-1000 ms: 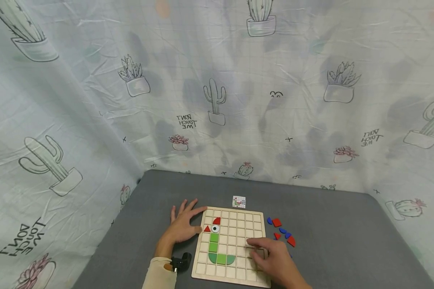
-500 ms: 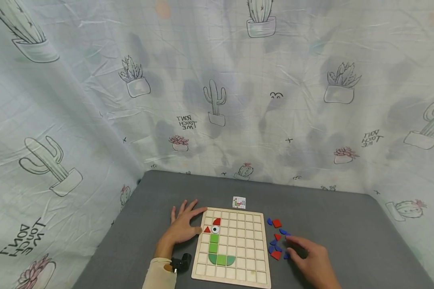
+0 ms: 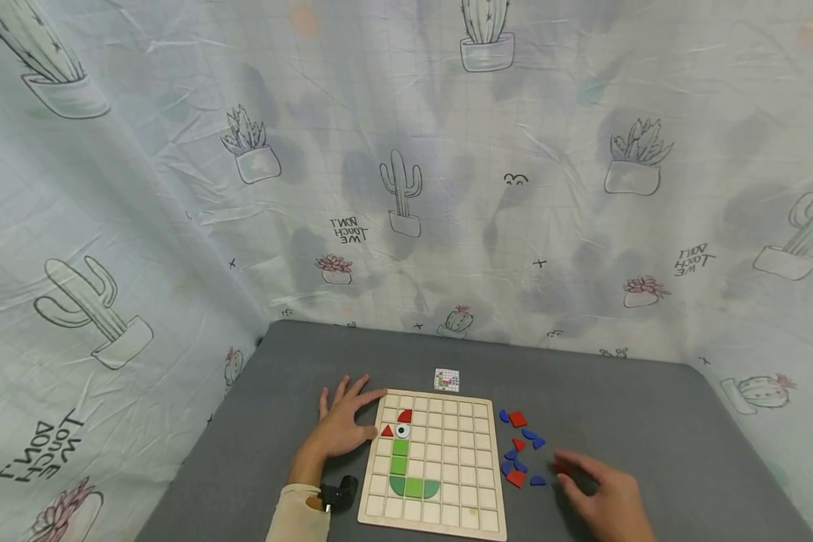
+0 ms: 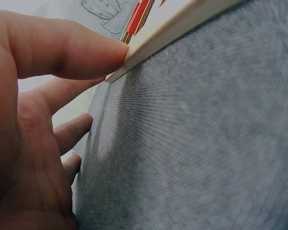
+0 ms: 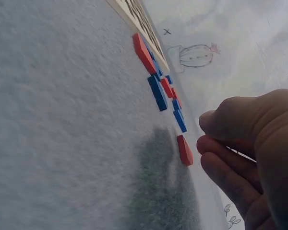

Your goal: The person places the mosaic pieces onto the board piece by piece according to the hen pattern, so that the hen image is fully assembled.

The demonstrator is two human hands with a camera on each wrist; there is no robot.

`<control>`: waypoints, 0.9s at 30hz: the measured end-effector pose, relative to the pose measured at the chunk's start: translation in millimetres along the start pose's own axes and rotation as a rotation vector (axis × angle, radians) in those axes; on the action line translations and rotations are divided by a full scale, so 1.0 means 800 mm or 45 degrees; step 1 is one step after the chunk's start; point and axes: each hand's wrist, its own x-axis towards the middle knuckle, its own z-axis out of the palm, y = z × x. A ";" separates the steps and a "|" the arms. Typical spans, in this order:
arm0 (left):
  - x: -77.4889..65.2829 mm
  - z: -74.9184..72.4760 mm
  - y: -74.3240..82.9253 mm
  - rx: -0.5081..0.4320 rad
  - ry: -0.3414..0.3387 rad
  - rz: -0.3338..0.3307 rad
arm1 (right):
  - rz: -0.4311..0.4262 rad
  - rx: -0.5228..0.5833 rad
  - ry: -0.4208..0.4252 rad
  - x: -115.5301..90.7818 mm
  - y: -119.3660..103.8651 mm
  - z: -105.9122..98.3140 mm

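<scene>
– What is the right hand (image 3: 608, 493) up to?

– It hangs beside a red piece (image 5: 185, 151), fingers bent, with a gap between thumb and forefinger. In the right wrist view that piece lies on the table (image 3: 623, 406), just off the fingertips. From the head it is partly hidden, so I can't rule out a light touch.

– Nothing gripped, then?

– Nothing I can see.

– And the left hand (image 3: 339, 427)?

– Fingers spread, thumb and forefinger against the left edge of the board (image 3: 451, 436). I'd call that steadying, not grasping.

– Which step is this?

– Picking out another piece, I'd judge. On the board, the eye (image 3: 403, 430) and green pieces (image 3: 400, 447) belong to what looks like a part-built figure. The card (image 3: 447, 379) past the far edge is probably its pattern, though too small to read.

– What does the next move call for?

– If the red piece is the one wanted, a low pinch on opposite edges, since it's thin and flat. The blue piece (image 3: 538, 481) lies near, so a sideways sweep could nudge it. Then turn it to suit its cell before setting it down, with the left hand holding the board steady.
</scene>
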 end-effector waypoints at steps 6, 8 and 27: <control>-0.001 -0.001 0.001 -0.001 -0.004 -0.001 | 0.028 0.033 -0.094 0.009 0.006 0.001; -0.002 -0.001 0.002 -0.004 -0.008 0.001 | 0.021 0.055 -0.104 0.009 0.010 0.002; 0.000 -0.001 -0.001 0.015 -0.005 0.010 | 0.101 -0.015 -0.032 -0.036 0.021 -0.015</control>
